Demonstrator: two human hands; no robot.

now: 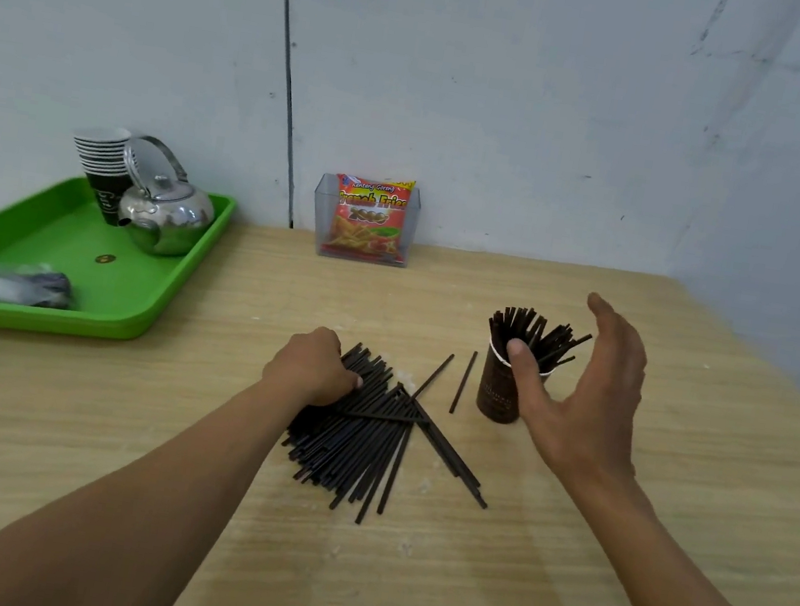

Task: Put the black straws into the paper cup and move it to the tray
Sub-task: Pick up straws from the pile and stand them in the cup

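Straws, black: one batch stands in the paper cup on the table; a larger pile lies loose, two strays beside it. Left hand curled over the pile, apparently gathering. Right hand spread open beside the cup, holding nothing. Green tray well apart; cup not yet moved. Roughly a third done.

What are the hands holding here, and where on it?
The left hand closes on the far end of the loose black straws on the table. The right hand is open beside the paper cup, holding nothing.
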